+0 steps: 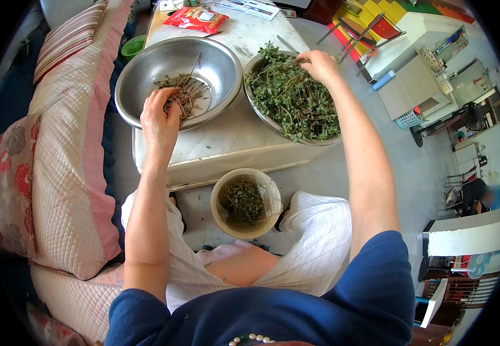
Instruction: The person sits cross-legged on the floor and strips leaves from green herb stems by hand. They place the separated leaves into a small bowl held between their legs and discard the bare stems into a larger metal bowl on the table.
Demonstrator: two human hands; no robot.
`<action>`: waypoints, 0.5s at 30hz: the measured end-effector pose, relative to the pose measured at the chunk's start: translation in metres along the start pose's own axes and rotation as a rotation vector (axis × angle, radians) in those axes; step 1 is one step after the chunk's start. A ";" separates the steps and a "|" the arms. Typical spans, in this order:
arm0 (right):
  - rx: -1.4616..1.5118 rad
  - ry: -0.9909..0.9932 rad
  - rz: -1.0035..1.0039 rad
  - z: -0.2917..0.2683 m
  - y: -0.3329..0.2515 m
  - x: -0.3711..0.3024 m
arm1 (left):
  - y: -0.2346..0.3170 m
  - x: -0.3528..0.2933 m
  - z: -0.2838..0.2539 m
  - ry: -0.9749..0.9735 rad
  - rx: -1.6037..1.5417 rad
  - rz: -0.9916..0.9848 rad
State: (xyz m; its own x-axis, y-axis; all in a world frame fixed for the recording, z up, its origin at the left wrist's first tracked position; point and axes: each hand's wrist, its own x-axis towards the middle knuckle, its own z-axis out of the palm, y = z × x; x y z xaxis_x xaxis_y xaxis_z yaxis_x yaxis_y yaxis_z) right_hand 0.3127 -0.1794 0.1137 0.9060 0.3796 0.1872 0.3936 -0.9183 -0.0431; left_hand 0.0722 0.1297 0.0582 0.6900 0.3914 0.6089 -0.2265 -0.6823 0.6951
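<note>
Two steel bowls stand side by side on a white marble-topped table. In the left steel bowl lies a small heap of bare reddish-brown stems. My left hand reaches over its near rim, fingers curled on the stems. The right steel bowl is piled above its rim with leafy greens. At the far right of that pile my right hand pinches some of the greens; its fingertips are partly hidden. Between my knees a cream bucket on the floor, lined with clear plastic, holds more dark green leaves.
Behind the bowls lie a red snack packet, papers and a knife blade. A quilted pink sofa runs along the left, with a green bin beyond it. A red chair stands at the far right.
</note>
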 end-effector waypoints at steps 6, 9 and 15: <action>0.148 0.278 -0.078 -0.018 0.023 -0.008 | -0.003 0.000 0.000 0.007 -0.008 0.044; 0.147 0.469 -0.134 -0.046 0.023 -0.014 | -0.005 -0.002 -0.001 0.021 -0.010 0.034; 0.289 0.676 -0.272 -0.090 0.024 -0.024 | -0.004 -0.008 0.006 0.006 0.030 0.090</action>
State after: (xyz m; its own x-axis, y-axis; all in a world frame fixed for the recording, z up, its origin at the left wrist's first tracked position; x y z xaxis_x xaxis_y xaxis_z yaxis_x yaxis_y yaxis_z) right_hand 0.2864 -0.2205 0.1969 0.5166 0.3509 0.7810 0.6975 -0.7016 -0.1462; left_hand 0.0717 0.1261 0.0484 0.6638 0.3309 0.6707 -0.2665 -0.7333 0.6255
